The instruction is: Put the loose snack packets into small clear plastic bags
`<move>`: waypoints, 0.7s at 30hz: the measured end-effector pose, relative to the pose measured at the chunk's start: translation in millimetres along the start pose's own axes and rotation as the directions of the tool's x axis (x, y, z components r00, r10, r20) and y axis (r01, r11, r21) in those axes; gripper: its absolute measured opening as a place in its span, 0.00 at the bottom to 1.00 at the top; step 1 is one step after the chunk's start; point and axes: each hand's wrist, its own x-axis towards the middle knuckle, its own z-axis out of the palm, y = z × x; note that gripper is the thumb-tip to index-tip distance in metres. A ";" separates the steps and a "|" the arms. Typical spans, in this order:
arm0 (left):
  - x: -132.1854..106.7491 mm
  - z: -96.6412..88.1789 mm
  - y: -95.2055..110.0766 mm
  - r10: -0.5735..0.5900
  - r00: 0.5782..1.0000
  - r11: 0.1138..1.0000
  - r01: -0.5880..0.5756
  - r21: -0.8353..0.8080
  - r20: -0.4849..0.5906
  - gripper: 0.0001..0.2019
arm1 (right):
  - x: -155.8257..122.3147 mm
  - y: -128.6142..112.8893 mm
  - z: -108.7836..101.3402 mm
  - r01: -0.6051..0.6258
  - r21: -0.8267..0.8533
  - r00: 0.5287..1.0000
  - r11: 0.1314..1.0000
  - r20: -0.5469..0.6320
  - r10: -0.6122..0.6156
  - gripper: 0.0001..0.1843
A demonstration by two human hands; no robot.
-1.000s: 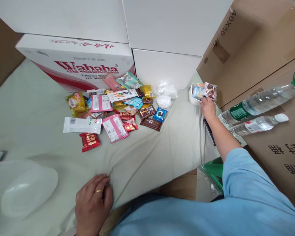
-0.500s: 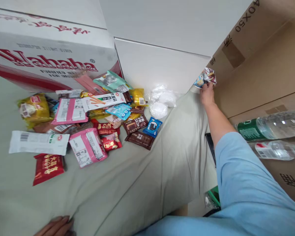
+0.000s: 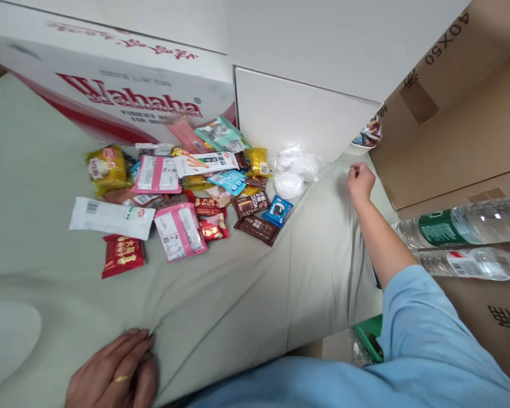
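Observation:
My right hand [image 3: 360, 180] hovers over the grey-green cloth [image 3: 259, 283] at the far right, fingers curled in with nothing in them. Just beyond it a white bowl of snack packets [image 3: 368, 136] sits in the corner between the white box and the cardboard box. My left hand [image 3: 113, 377] lies flat on the cloth at the near edge, fingers stretched out, a ring on one finger. A heap of snack packets [image 3: 187, 187] lies in the middle of the cloth, with a brown chocolate packet [image 3: 258, 229] and a blue one [image 3: 279, 211] nearest my right hand.
A Wahaha carton [image 3: 123, 85] and white boxes [image 3: 297, 110] stand behind the heap. Cardboard boxes [image 3: 454, 113] rise at the right with two water bottles [image 3: 463, 226] lying on one. Clear plastic bags [image 3: 293, 170] lie by the white box. A white lid [image 3: 6, 340] sits at the near left.
My right hand let go of the bowl of snacks in the far corner and drew back toward me, empty. My left hand stayed flat on the cloth.

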 end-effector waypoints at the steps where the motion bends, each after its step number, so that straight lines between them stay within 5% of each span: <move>1: 3.4 -1.0 3.9 0.009 1.000 1.000 -0.009 0.020 -0.009 0.10 | -16.6 -9.3 -5.7 0.020 0.036 1.000 0.999 0.006 -0.020 0.20; 5: 8.5 -2.1 10.4 0.041 0.998 0.998 -0.039 0.056 -0.044 0.08 | -75.9 -63.7 -26.7 0.243 0.151 0.968 0.958 0.029 -0.250 0.19; 8: 6.4 -0.9 10.6 0.054 0.997 0.997 -0.050 0.063 -0.058 0.08 | -98.2 -108.5 -29.9 0.474 0.116 0.862 0.873 0.142 -0.487 0.19; 11: 3.1 0.1 12.2 0.035 0.998 0.997 -0.031 0.070 -0.060 0.08 | -99.6 -139.8 -24.1 0.543 -0.011 0.800 0.840 0.313 -0.512 0.18; 13: 0.8 0.7 14.4 0.011 0.997 0.998 -0.006 0.067 -0.072 0.07 | -95.2 -150.6 -22.6 0.493 -0.063 0.826 0.868 0.347 -0.444 0.14; 15: -1.4 1.5 16.1 -0.015 0.996 0.999 0.018 0.040 -0.088 0.08 | -90.4 -154.8 -27.0 0.424 -0.002 0.877 0.906 0.250 -0.410 0.13; 18: -4.4 3.0 16.3 -0.046 0.990 0.999 0.044 -0.018 -0.134 0.09 | -85.8 -154.9 -42.9 0.307 0.265 0.942 0.914 0.050 -0.331 0.12; 21: -6.1 2.9 15.5 -0.056 0.979 0.996 0.041 -0.084 -0.197 0.09 | -92.1 -155.7 -63.0 -0.023 0.590 0.992 0.807 0.111 -0.053 0.11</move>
